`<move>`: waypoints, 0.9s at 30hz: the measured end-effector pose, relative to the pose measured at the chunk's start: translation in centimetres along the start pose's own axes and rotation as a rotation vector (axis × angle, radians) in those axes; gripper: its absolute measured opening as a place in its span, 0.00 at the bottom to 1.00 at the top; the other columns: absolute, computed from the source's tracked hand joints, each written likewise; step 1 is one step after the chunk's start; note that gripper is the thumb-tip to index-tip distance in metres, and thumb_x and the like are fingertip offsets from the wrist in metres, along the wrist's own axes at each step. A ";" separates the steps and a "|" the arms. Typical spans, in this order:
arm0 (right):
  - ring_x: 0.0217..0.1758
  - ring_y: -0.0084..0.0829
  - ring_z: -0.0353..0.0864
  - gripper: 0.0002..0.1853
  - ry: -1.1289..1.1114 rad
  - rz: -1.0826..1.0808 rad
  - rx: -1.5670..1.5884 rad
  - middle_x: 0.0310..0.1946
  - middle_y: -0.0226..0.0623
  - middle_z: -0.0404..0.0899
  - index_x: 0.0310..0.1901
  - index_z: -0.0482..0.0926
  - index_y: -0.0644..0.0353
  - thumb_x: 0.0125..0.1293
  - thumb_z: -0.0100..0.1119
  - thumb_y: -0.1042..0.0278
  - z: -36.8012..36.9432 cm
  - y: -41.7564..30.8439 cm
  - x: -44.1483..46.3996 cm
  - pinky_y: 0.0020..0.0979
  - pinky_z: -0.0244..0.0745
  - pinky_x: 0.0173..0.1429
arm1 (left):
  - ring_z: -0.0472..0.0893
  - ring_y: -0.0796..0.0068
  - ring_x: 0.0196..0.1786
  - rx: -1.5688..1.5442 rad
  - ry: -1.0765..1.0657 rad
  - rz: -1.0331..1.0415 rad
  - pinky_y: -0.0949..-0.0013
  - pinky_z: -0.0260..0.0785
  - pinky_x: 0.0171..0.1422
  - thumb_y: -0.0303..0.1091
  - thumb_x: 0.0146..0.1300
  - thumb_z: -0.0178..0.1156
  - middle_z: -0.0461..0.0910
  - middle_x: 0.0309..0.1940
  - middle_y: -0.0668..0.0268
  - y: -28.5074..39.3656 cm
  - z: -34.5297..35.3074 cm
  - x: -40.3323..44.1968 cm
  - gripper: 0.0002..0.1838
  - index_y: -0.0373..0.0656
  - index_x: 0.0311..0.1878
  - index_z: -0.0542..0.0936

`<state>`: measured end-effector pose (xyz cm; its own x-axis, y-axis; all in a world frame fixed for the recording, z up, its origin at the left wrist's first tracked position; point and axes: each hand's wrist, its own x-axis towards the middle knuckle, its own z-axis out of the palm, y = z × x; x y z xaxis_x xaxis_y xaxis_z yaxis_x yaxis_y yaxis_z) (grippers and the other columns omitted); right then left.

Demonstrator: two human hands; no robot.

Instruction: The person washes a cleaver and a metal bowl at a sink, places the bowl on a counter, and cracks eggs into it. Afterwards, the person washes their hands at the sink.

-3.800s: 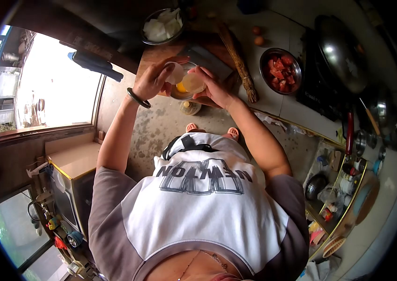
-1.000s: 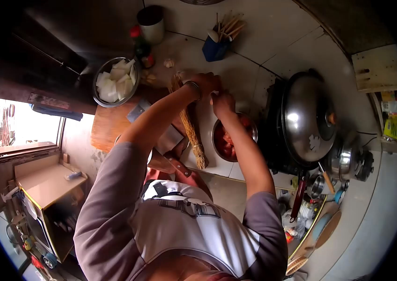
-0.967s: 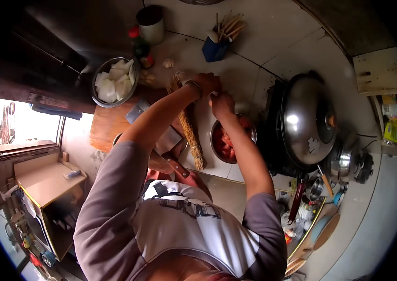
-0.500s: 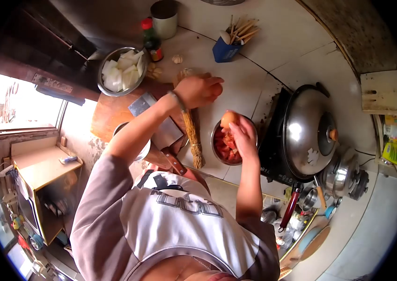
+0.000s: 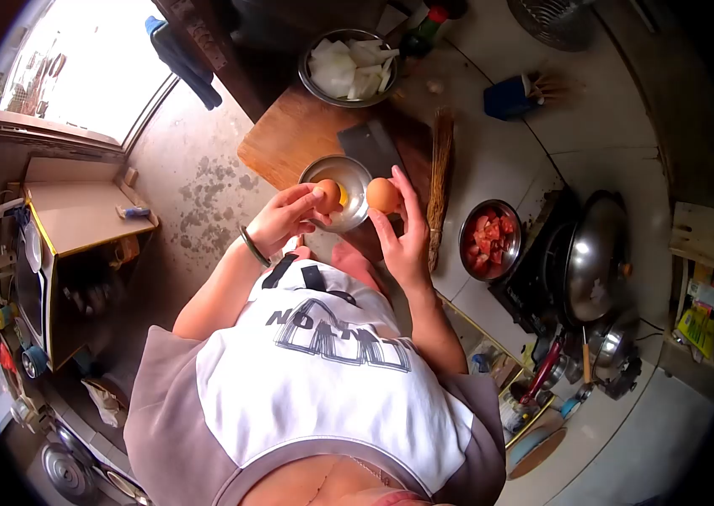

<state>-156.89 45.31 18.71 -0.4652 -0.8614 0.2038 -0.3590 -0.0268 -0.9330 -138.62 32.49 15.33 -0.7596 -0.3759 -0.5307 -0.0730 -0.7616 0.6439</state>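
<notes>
Head | metal bowl [image 5: 357, 172]: yolk [image 5: 343, 196] | grip: left hand [image 5: 279, 221] holding egg [image 5: 327, 196], right hand [image 5: 408, 246] another egg [image 5: 382, 195]

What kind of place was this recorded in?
Most likely a home kitchen: there's a wooden cutting board, a domed pan lid and a metal bowl with yolk in it.

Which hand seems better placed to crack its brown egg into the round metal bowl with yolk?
Probably the left hand: its egg appears over the bowl; the right hand holds another egg by its rim.
</notes>
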 end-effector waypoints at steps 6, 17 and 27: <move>0.55 0.47 0.74 0.27 -0.033 -0.430 -0.440 0.55 0.47 0.73 0.63 0.69 0.62 0.60 0.61 0.77 4.0 -2.5 0.9 0.43 0.71 0.59 | 0.81 0.79 0.42 -0.127 -0.106 -0.024 0.79 0.70 0.38 0.43 0.75 0.49 0.80 0.43 0.68 0.2 -1.8 -0.1 0.17 0.42 0.57 0.73; 0.52 0.26 0.77 0.18 -0.157 0.429 0.792 0.53 0.41 0.76 0.57 0.70 0.63 0.67 0.60 0.74 2.3 0.2 1.6 0.28 0.71 0.57 | 0.79 0.78 0.41 -0.125 -0.169 -0.100 0.79 0.70 0.37 0.45 0.74 0.48 0.78 0.45 0.66 1.3 -1.9 -0.6 0.18 0.44 0.59 0.71; 0.56 0.37 0.82 0.23 -0.426 0.061 0.011 0.51 0.46 0.82 0.56 0.77 0.64 0.57 0.65 0.72 2.6 0.7 2.8 0.32 0.75 0.59 | 0.81 0.56 0.39 1.134 -0.116 0.524 0.61 0.72 0.42 0.34 0.66 0.56 0.78 0.40 0.54 0.8 -1.5 1.2 0.26 0.37 0.63 0.59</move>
<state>-156.29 41.55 17.83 -0.1085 -0.9941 0.0093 -0.3314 0.0274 -0.9431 -138.59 30.62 14.41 -0.9137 -0.4030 -0.0530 -0.2152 0.3692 0.9041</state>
